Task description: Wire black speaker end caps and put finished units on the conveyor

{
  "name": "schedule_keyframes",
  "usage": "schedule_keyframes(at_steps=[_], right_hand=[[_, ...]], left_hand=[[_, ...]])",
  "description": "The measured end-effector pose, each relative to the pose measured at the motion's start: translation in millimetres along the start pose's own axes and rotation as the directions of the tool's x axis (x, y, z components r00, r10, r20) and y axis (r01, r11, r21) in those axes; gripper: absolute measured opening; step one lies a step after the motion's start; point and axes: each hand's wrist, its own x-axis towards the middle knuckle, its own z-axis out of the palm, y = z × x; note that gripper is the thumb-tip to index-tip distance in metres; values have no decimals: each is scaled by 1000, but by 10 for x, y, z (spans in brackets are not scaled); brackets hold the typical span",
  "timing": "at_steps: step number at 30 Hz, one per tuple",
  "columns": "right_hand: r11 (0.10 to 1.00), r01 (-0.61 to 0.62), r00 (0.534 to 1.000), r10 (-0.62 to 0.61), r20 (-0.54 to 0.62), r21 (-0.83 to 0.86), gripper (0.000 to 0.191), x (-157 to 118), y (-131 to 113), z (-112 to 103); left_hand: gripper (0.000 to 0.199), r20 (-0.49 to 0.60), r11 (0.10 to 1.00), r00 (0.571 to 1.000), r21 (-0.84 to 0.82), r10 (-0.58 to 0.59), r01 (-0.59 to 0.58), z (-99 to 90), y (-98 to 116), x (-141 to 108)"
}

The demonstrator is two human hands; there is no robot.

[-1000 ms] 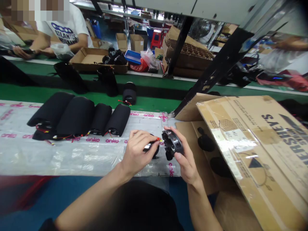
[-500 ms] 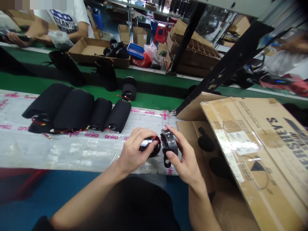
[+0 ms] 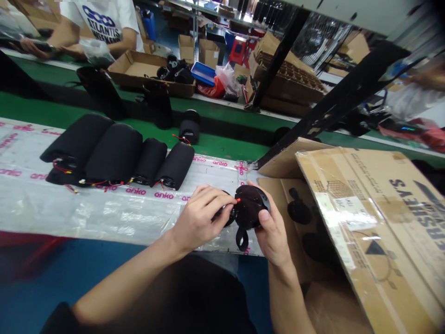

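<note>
My right hand [image 3: 274, 234] grips a round black end cap [image 3: 249, 209], its hollow dark inside turned toward my left hand. A short black strap loop [image 3: 242, 239] hangs from the cap's lower edge. Closed in a pinch, my left hand [image 3: 204, 214] holds a small red wire connector [image 3: 238, 200] at the cap's left side. A dark round part [image 3: 229, 218] shows behind the left fingers, mostly hidden by them. To the left lie several black fabric-covered cylinders [image 3: 114, 153] with thin coloured wires at their near ends.
An open cardboard box [image 3: 368, 222] stands at right, with black capped parts [image 3: 299, 211] inside. A slanted black post [image 3: 330, 102] rises behind it. Across the green belt [image 3: 222, 144] are a shallow carton [image 3: 135, 69], a blue tray [image 3: 203, 73] and a co-worker in a white shirt [image 3: 104, 23].
My right hand has turned the cap so its inside faces more toward me. My left fingers have moved right, up to the cap, with the red connector at their tips.
</note>
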Motion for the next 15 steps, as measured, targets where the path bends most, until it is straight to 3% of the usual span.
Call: schedule_keyframes(at_steps=[9,15], right_hand=[[999,26,1000,-26,5,-26,58,16,-46,-47],[974,94,992,-75,98,-206,62,49,-192,-94]], left_hand=[[12,69,1000,998,23,10,-12,-21,16,64],[13,61,1000,998,0,-19,19,26,-15,85]])
